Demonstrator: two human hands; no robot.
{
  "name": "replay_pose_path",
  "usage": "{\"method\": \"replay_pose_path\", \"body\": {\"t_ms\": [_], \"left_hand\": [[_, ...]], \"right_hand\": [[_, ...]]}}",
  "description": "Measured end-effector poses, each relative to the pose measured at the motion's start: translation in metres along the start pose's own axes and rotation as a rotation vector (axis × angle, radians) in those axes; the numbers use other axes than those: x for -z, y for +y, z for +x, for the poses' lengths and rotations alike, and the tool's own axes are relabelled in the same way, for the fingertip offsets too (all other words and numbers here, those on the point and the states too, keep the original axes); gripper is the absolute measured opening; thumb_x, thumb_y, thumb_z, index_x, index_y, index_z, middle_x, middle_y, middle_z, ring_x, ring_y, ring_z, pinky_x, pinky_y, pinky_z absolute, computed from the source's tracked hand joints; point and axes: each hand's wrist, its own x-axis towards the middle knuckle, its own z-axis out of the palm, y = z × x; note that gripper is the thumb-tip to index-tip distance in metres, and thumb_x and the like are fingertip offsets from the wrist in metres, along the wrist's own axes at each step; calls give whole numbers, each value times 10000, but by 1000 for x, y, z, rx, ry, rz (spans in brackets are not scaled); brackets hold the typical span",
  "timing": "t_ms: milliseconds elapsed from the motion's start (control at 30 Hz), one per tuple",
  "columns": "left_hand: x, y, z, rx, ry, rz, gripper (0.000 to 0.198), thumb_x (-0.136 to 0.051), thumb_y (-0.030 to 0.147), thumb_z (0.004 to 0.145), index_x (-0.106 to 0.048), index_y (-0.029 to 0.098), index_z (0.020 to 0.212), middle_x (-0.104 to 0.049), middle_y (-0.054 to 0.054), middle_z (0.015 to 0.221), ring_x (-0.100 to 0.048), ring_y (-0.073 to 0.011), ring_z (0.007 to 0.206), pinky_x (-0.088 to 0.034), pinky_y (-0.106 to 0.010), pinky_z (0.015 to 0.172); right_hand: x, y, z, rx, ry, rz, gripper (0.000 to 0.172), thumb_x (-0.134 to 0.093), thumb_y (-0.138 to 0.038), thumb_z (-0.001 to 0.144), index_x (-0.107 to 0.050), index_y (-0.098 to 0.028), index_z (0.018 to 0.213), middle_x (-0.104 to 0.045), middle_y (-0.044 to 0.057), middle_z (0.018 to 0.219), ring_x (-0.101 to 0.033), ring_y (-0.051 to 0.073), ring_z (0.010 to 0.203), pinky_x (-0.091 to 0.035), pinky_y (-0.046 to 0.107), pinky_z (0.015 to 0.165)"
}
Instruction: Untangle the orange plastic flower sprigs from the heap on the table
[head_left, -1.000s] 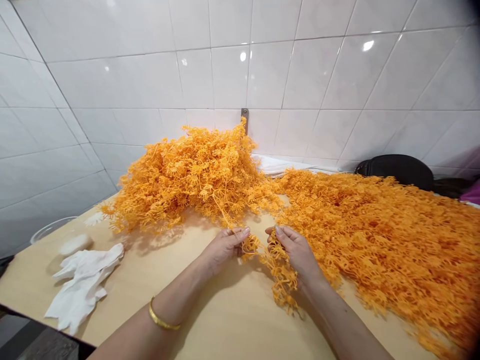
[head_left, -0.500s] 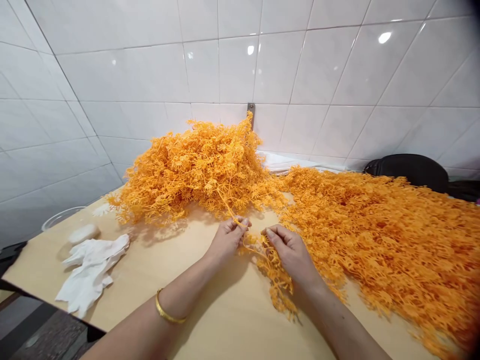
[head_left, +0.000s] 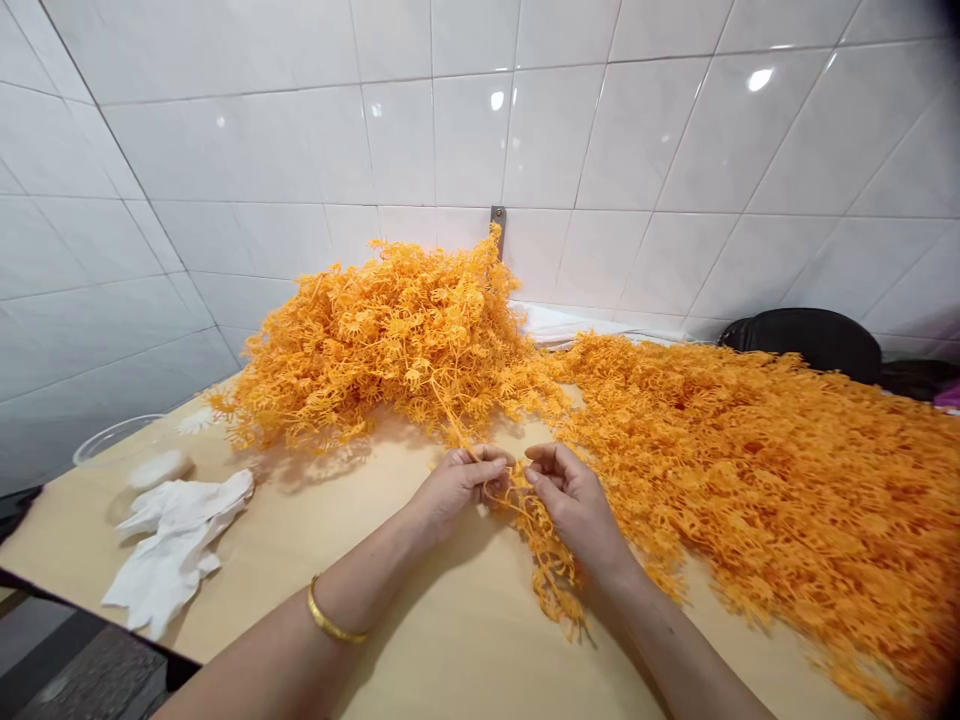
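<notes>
My left hand (head_left: 461, 488) is closed, thumb and fingers pinching the stem of an orange artificial foliage sprig (head_left: 553, 565). One end of the stem runs up toward a tall heap of the same orange foliage (head_left: 397, 340); the leafy end droops to the tabletop below the hands. Close beside it, my right hand (head_left: 574, 500) has its thumb and forefinger curled at the sprig's upper leaves, with the tips near each other. The exact contact there is small and partly hidden.
A wide spread of orange foliage (head_left: 780, 490) covers the right of the table (head_left: 300, 560). At left lie a crumpled white cloth (head_left: 180, 535), a pale round object (head_left: 161, 468) and a clear rim (head_left: 112, 435). A black case (head_left: 810, 340) stands by the tiled wall (head_left: 285, 150).
My left hand has shifted slightly right, nearer my right hand. The right thumb and forefinger sit a little differently at the leaves. The view has moved slightly.
</notes>
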Motion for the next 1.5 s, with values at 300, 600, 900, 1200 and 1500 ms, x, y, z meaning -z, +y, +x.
{"method": "replay_pose_path", "body": {"t_ms": [300, 600, 900, 1200, 1500], "left_hand": [[-1, 4, -2, -16, 29, -7, 124, -668, 177, 577, -609, 120, 669, -534, -3, 544, -471, -79, 482, -359, -224, 506], [2, 1, 0, -19, -37, -49, 110, -627, 182, 638, -576, 124, 717, -539, -6, 571, -495, -75, 490, -370, -197, 495], [2, 7, -3, 131, -26, 69, 187, -660, 267, 611, -574, 122, 691, -296, 89, 402, -162, 3, 340, -83, -177, 367], [-2, 13, -8, 152, 24, 328, 85, -615, 109, 523, -562, 129, 587, -435, 51, 409, -282, -25, 338, -147, -209, 378], [-6, 10, -11, 113, -24, 216, 55, -593, 106, 526, -560, 117, 568, -529, 8, 470, -444, -69, 400, -306, -205, 420]], "right_hand": [[2, -7, 1, -224, -7, 271, 331, -499, -437, 732, -530, -206, 967, -553, 23, 857, -466, 93, 582, -355, 214, 504], [2, -7, 0, -363, -230, 430, 268, -619, -369, 642, -601, -173, 823, -538, -11, 631, -458, 93, 527, -345, 217, 495], [8, -8, 4, -173, -44, 329, 231, -599, -394, 669, -604, -164, 693, -461, -36, 575, -373, 62, 500, -317, 193, 469], [8, -9, 5, -197, -89, 359, 187, -557, -315, 703, -633, -175, 802, -569, 18, 742, -487, 101, 643, -385, 235, 611], [9, -13, -2, -349, -285, 375, 330, -585, -296, 663, -562, -212, 982, -494, -29, 649, -430, 71, 510, -350, 204, 448]]}}
